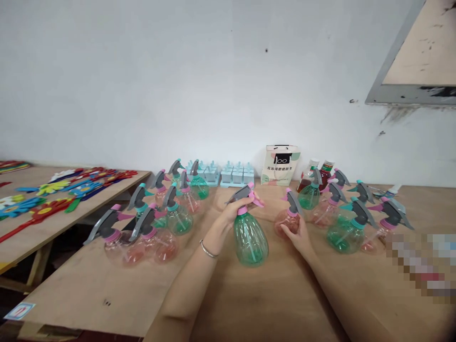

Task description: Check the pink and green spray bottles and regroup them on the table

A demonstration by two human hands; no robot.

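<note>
My left hand (233,212) is closed around the neck of a green spray bottle (251,242) with a grey and pink trigger head, tilted a little over the table. In my right hand (299,235) is a pink spray bottle (287,222), gripped by its round body, its grey and pink head leaning up to the left. Several more pink and green spray bottles stand on both sides, such as a pink one (166,244) on the left and a green one (344,235) on the right.
Light blue ice-pop molds (237,175), a paper bag (280,166) and dark red bottles (326,173) stand along the wall. Colourful felt flower and hand shapes (53,202) cover the table at left. A numbered label (19,311) marks the near left corner.
</note>
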